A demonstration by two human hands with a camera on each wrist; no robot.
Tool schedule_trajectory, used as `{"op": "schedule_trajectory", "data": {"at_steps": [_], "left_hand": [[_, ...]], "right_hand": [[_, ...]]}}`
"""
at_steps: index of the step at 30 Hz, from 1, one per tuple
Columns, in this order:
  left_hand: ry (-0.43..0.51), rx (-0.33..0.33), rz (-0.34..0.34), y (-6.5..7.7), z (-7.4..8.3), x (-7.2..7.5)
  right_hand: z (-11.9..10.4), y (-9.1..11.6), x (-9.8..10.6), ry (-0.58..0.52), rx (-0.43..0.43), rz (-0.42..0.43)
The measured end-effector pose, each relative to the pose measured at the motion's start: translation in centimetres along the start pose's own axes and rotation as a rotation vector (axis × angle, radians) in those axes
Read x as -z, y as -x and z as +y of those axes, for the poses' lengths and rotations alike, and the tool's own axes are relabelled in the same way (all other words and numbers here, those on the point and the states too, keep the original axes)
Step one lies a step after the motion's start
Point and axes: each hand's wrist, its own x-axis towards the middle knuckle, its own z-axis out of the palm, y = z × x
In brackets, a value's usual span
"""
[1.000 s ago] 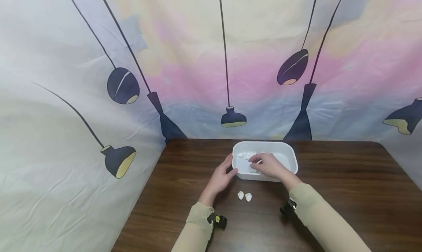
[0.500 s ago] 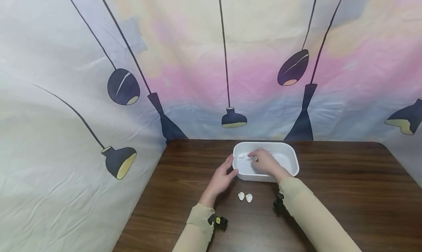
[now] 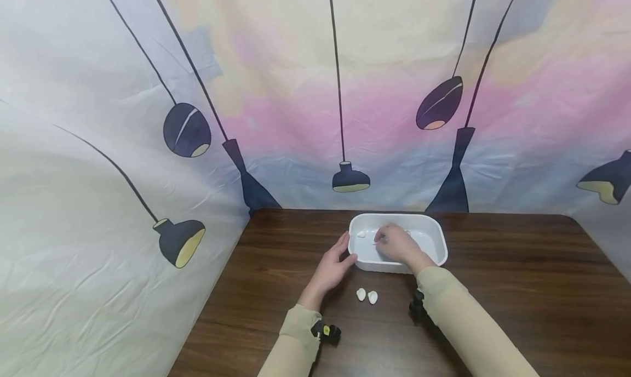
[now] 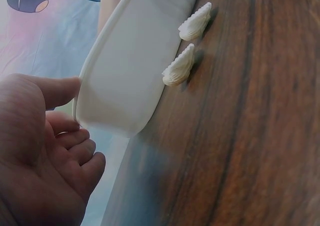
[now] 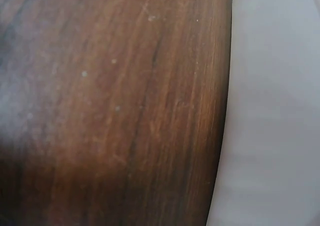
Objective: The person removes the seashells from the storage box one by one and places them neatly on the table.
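In the head view a white rectangular tray [image 3: 439,245] stands near the table's far edge. My left hand [image 3: 329,266] reaches round its left front corner, fingers extended along the end and thumb against the front wall. The left wrist view shows the thumb at the tray's rim. My right hand [image 3: 398,244] is inside the tray, fingers bent down, pinching a small white seashell [image 3: 374,244] that is mostly hidden. Another seashell [image 3: 361,234] lies at the tray's left. Two seashells, a left one [image 3: 361,294] and a right one [image 3: 372,297], lie side by side in front of it.
The dark wooden table [image 3: 517,289] carries the tray. A printed cloth [image 3: 276,103] with painted lamps hangs behind and to the left. In the right wrist view only the table and the tray's outer wall [image 5: 275,111] show; the hand is out of frame.
My right hand has shifted within the tray to the second seashell from the left, which has left its spot and is now at the fingertips. The left hand has stayed at the corner.
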Motion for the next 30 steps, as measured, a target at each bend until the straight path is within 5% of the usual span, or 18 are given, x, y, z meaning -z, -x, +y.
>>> {"op": "schedule_trajectory", "data": {"at_steps": [30], "left_hand": [[-0.003, 0.002, 0.006, 0.2, 0.12, 0.07]], "right_hand": [[-0.39, 0.51, 0.1, 0.006, -0.014, 0.026]]}}
